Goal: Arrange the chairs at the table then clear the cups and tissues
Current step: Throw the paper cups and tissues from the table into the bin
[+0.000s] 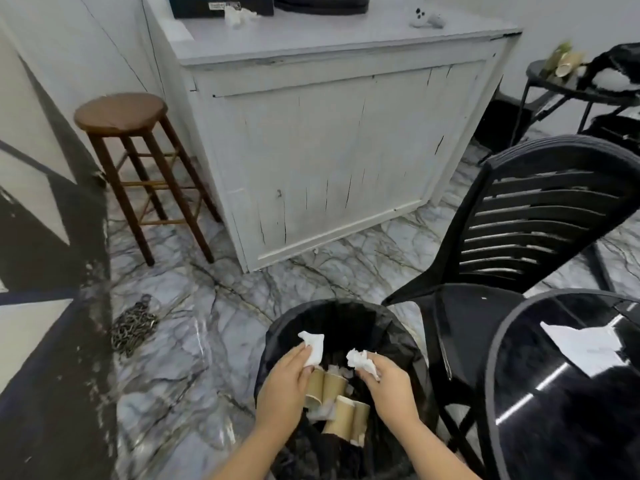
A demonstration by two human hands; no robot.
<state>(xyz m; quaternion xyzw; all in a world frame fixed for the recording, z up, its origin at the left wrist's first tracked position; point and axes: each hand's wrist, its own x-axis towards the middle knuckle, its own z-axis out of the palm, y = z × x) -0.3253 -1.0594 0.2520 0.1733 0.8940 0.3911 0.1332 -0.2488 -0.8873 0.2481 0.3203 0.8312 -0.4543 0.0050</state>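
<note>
Both my hands hover over a black bin (405, 344) lined with a black bag. My left hand (282, 386) pinches a white tissue (314, 346) above the opening. My right hand (389, 388) grips a crumpled white tissue (360, 361). Inside the bin lie several brown paper cups (341, 415) and bits of tissue. A black plastic chair (530, 220) stands just right of the bin, beside a round black glass table (568, 393) at the lower right.
A white cabinet (329, 161) stands ahead, with a wooden stool (121, 114) to its left. A chain (133, 327) lies on the marble floor at left. A second black table (554, 83) with cups and tissue is at far right.
</note>
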